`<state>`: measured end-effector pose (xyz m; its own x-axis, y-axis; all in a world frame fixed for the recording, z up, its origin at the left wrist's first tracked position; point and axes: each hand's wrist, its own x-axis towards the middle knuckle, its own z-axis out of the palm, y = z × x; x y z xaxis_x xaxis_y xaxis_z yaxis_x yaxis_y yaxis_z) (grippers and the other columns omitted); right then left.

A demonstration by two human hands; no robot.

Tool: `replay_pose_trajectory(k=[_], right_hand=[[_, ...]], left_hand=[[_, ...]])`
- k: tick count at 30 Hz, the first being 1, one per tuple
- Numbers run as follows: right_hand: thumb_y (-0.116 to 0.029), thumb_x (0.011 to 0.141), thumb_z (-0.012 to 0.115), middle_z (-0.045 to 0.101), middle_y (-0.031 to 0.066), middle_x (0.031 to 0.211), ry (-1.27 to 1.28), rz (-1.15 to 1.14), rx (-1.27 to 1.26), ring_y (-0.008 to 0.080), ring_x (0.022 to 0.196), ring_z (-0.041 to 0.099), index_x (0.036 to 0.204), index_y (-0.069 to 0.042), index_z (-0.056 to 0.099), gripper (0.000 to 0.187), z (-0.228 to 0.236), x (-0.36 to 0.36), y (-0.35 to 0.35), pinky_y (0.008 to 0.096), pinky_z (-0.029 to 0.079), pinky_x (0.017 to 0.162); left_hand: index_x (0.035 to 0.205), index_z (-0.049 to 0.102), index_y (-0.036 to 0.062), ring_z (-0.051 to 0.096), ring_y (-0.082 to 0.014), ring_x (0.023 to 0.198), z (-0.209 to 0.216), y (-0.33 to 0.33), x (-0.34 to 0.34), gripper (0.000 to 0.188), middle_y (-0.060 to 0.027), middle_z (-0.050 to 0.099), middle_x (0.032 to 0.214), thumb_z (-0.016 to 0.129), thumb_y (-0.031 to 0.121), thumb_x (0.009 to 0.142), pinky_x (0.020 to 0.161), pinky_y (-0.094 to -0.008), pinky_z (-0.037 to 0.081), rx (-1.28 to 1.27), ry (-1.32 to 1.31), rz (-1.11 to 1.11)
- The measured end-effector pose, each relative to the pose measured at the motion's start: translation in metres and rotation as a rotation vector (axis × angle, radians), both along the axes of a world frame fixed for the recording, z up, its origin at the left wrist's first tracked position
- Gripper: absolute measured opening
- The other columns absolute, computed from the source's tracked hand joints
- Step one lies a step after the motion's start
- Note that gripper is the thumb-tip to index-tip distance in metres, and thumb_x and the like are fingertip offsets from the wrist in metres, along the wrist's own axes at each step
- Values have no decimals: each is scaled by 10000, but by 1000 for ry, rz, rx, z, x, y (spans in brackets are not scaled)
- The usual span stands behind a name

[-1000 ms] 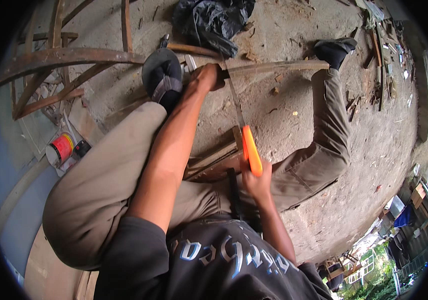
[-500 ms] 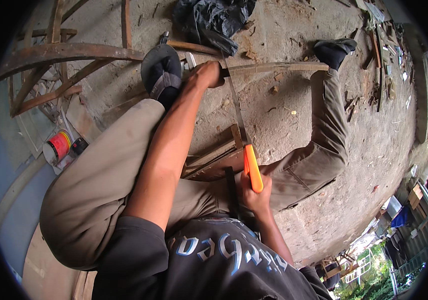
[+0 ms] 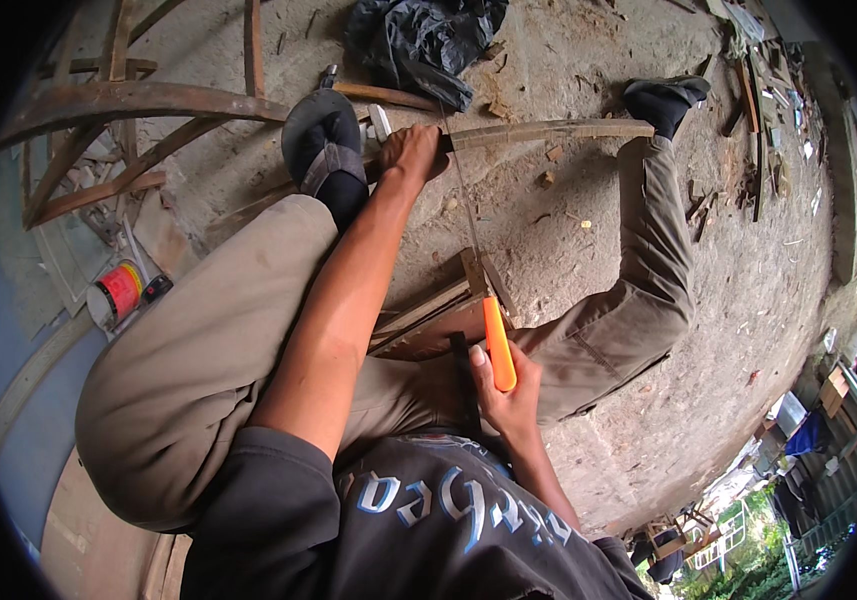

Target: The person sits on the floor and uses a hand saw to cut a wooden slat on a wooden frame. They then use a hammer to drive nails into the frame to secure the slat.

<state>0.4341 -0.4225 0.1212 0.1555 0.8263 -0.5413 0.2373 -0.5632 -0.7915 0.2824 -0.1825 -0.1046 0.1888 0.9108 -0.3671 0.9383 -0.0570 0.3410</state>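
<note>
The left hand [image 3: 414,153] is closed in a fist around the left end of a slim, slightly curved wooden strip [image 3: 553,132], its knuckles facing up. The right hand [image 3: 510,393], nearer the body, is wrapped around the orange handle of a handsaw [image 3: 497,335], with the thumb along the left side of the grip; the far fingers are partly hidden. The thin blade [image 3: 464,200] runs away from the body and crosses the strip just right of the left fist; how deep it sits cannot be told. The strip lies crosswise at the far side of the legs, its right end by the right ankle. Beyond the left hand, a hammer [image 3: 388,95] lies on the floor [image 3: 578,440], near a black plastic bag [image 3: 423,45]. To the left are a wooden frame [image 3: 138,103] and a red can [image 3: 120,290].
</note>
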Motion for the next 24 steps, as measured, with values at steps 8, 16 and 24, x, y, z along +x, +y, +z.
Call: replay_pose_trajectory(k=[8,16,24], right_hand=[[-191,895,658,538,88,501,-200,1,67,128,454,553,724,23,607,278,8,12,0,306,412,438],[-188,892,665,463,136,495,-279,53,157,185,399,401,699,18,558,303,-50,-7,53,338,361,426],[-119,850,681,525,147,510,-234,52,177,231,432,564,763,20,637,170,-50,-13,67,328,432,464]], left_hand=[[1028,611,0,629,-346,1039,-11,23,11,233,-227,643,1073,581,139,842,854,-425,520,-274,38,-137],[1104,572,39,610,-265,1050,-84,16,0,231,-175,626,1101,464,134,923,911,-335,481,-146,98,-365],[1026,629,25,636,-287,988,5,18,4,246,-171,651,1054,518,194,885,839,-366,510,-304,162,-394]])
